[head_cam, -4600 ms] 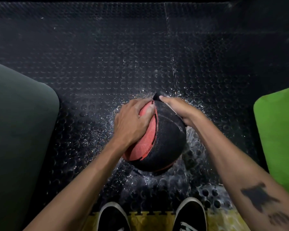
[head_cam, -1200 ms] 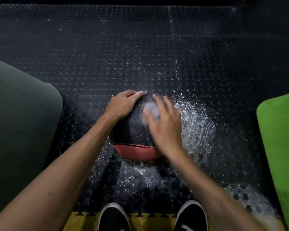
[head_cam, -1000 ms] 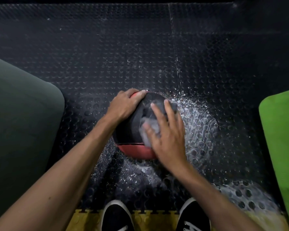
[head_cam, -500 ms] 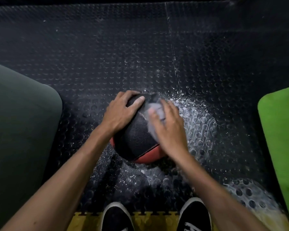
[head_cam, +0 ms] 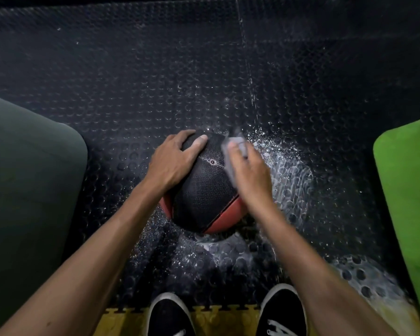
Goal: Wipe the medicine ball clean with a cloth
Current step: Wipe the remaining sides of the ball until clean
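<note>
Your right hand [head_cam: 249, 175] has slid up and outward over the last half second: the grey cloth [head_cam: 235, 146] now sits at the ball's far right shoulder, where a moment ago it covered the upper middle of the black panel. The medicine ball [head_cam: 204, 190] has also rolled a little under your palms, so the valve hole and more of the black panel now face up, with the red panel showing only along the near bottom edge. That suggests you are working round the ball one patch at a time, and the red side and the underside probably still need a pass.

The ball rests on the wet studded rubber floor [head_cam: 155, 81], just ahead of your shoes. Your left hand [head_cam: 174, 162] lies spread on its upper left, fingers [head_cam: 199, 139] straight and pressing to steady it, gripping nothing. Your right-hand fingers press the cloth flat against the ball's right side; motion blur hides whether they curl round the cloth or simply pin it. The cloth's far edge sticks out past your fingertips.
</note>
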